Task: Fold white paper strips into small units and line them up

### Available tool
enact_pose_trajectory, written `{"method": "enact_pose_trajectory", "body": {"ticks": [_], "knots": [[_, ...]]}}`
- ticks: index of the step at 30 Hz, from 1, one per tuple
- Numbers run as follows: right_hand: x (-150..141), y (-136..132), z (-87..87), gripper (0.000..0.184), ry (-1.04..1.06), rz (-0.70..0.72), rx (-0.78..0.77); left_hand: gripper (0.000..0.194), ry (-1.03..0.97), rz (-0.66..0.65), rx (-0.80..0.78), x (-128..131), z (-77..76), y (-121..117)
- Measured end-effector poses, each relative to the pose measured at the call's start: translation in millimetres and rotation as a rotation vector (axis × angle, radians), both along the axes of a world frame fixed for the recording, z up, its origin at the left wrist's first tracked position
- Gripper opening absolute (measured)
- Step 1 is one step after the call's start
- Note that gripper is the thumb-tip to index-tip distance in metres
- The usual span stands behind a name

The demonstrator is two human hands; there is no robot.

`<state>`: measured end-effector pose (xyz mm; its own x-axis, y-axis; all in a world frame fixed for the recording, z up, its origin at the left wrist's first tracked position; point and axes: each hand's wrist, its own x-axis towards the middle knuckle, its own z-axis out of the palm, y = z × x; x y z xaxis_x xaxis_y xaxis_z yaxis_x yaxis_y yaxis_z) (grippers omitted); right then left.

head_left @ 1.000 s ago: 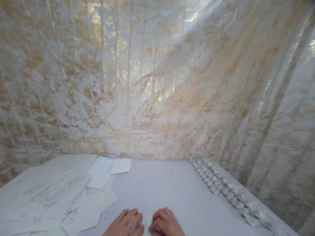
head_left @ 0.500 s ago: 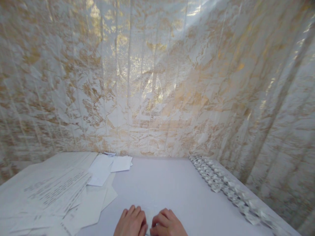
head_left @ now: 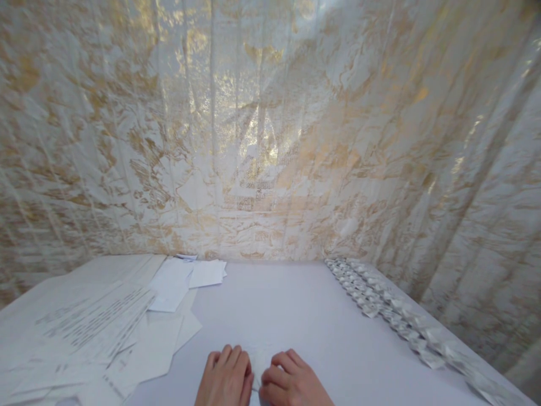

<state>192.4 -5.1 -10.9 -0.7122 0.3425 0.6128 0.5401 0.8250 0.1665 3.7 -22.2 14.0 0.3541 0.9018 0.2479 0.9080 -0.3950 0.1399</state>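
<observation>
Close together at the bottom middle, both my hands work over the white tabletop (head_left: 270, 304). My left hand (head_left: 225, 376) has its fingers curled down onto a small piece of white paper (head_left: 256, 379). Facing it across a narrow gap, my right hand (head_left: 293, 380) bends its fingers against the same paper. Only a sliver of the paper shows between the hands; its shape and the fingertips are mostly hidden.
Printed sheets of paper (head_left: 97, 321) lie in an overlapping pile on the left. Beyond them are blank white slips (head_left: 169, 290). Rows of small folded paper pieces (head_left: 380, 304) run along the right edge. A patterned white and gold curtain (head_left: 262, 141) hangs behind the table.
The view has tilted down slightly. My right hand has shifted a little to the right, with its fingers a bit more raised. Both hands stay at the paper.
</observation>
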Motion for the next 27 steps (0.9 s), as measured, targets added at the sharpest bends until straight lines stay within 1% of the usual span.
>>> {"method": "enact_pose_trajectory", "body": {"ticks": [5, 8, 11, 15, 22, 27], "knots": [[-0.2, -3.4, 9.8, 0.029, 0.018, 0.035, -0.001, 0.022, -0.003, -0.016, 0.023, -0.6, -2.0, -0.2], [-2.0, -5.0, 13.8, 0.033, 0.039, 0.035, 0.022, 0.023, -0.001, -0.013, 0.006, -1.0, -2.4, 0.0], [-4.9, -5.4, 12.1, 0.035, 0.044, 0.019, 0.061, 0.021, -0.002, -0.011, -0.037, -0.9, -2.2, 0.8], [-7.4, -6.1, 6.6, 0.031, 0.045, 0.007, 0.090, 0.020, -0.012, 0.003, -0.065, -0.1, -2.1, 1.8], [-6.6, -10.4, 13.3, 0.028, 0.002, 0.002, 0.018, 0.022, -0.093, -0.006, -0.119, -0.8, 2.3, 1.0], [-8.2, -10.0, 9.3, 0.028, -0.049, -0.017, 0.037, 0.023, -0.125, -0.024, -0.111, -2.3, 6.1, -0.7]]}}
